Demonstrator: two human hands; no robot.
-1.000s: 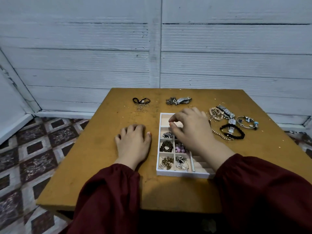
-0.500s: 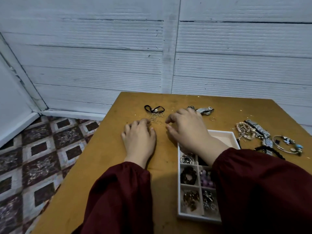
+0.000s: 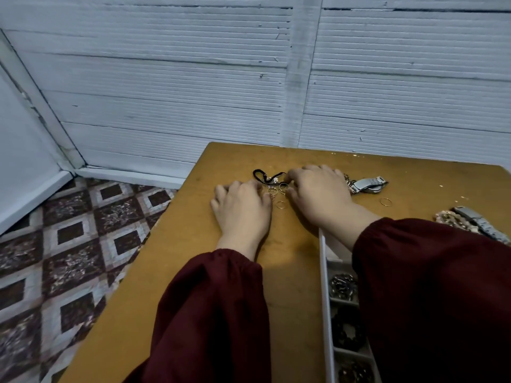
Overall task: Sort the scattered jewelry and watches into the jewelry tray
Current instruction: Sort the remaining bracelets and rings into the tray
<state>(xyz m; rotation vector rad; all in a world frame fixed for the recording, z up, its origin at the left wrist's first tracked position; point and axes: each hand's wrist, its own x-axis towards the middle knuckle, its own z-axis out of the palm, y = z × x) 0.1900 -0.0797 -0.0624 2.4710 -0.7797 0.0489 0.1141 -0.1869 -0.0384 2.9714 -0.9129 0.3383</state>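
The right hand (image 3: 320, 194) lies palm down on the wooden table (image 3: 166, 272) beyond the far left corner of the jewelry tray (image 3: 326, 286). Its wrist crosses over that corner. Its knuckles are raised and its fingers bend down toward the table, with thumb and forefinger drawn close together at the edge of a small scatter of thin rings (image 3: 276, 190). Whether they actually pinch a ring cannot be told. The left hand (image 3: 243, 208) rests flat, farther left of the tray. It is relaxed and grasps nothing, and its fingertips touch the same scatter of rings from the other side. Both forearms wear dark red sleeves (image 3: 221, 313) gathered at the cuff.

A black cord bracelet (image 3: 265, 175) lies just past the rings, farther from the tray. A silver watch (image 3: 369, 184) lies beyond the tray's far end, just beside the right hand's knuckles. Any writing on it is too small to read. A single loose ring (image 3: 385, 202) sits nearer the tray than that watch. To the tray's right are a pale beaded bracelet (image 3: 449, 219) and a metal watch band (image 3: 481, 225), touching each other. The tray's left column of compartments holds dark, tangled pieces, and the right sleeve covers the rest of the tray.
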